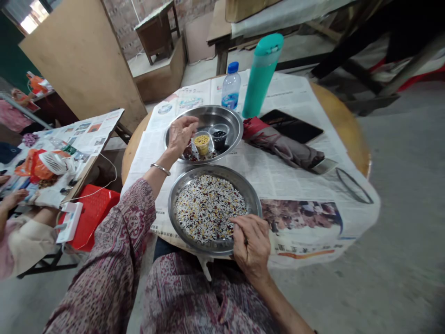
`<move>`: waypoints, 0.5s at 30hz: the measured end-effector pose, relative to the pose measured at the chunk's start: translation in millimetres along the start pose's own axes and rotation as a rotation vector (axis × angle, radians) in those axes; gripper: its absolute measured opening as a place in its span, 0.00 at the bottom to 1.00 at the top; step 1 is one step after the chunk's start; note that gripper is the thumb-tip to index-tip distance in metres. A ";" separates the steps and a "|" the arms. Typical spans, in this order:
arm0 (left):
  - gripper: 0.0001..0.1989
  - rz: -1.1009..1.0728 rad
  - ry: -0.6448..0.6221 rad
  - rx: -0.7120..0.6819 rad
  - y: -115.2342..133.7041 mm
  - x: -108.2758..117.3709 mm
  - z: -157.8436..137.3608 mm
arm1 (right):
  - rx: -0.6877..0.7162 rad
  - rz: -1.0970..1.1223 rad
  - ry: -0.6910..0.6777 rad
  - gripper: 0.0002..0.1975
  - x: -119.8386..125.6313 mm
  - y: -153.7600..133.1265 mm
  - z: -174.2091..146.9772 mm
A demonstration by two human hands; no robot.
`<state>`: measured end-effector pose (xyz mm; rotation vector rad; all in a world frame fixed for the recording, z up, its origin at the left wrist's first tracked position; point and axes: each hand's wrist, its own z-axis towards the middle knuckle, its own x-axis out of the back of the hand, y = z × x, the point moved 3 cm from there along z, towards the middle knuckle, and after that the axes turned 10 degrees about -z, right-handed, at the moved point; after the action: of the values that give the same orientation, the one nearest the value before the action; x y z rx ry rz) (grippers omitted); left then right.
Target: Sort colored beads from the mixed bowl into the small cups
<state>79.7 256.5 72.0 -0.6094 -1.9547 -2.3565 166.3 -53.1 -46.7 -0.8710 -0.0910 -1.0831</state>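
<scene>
A round metal tray (pixel 255 197) in front of me holds a spread of small white, yellow and dark grains (pixel 208 208); their kind is hard to tell. My right hand (pixel 253 243) is at its near right rim, fingers bent together over the grains. Behind it stands a second metal tray (pixel 238 125) with three small clear cups: yellow grains fill one cup (pixel 202 144), black ones another cup (pixel 219 139), dark red ones the third cup (pixel 187 150). My left hand (pixel 181 134) hovers above the red cup with its fingers drawn together. Whatever either hand pinches is hidden.
Newspaper (pixel 295 185) covers the round table. Beyond the trays are a water bottle (pixel 231 88), a green bottle (pixel 262 76), a folded umbrella (pixel 281 144) and a dark tablet (pixel 292 125). To the left, another person's hand (pixel 14 199) is near a white fan (pixel 54 162).
</scene>
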 end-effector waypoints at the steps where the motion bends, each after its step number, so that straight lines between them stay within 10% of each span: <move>1: 0.05 0.053 0.040 -0.045 -2.0 6.6 0.7 | 0.001 0.001 -0.002 0.13 -0.1 0.2 -0.3; 8: 0.02 0.295 0.057 -0.147 -6.1 33.6 -20.3 | -0.005 0.009 -0.002 0.13 0.2 -0.2 -0.2; 15: 0.03 0.275 -0.140 -0.390 -3.6 14.2 -130.8 | -0.061 0.004 -0.009 0.11 -0.3 2.3 -2.9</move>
<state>28.7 136.4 54.7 -1.0121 -1.3408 -2.5799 167.0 -54.4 -50.0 -0.9311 -0.0642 -1.0833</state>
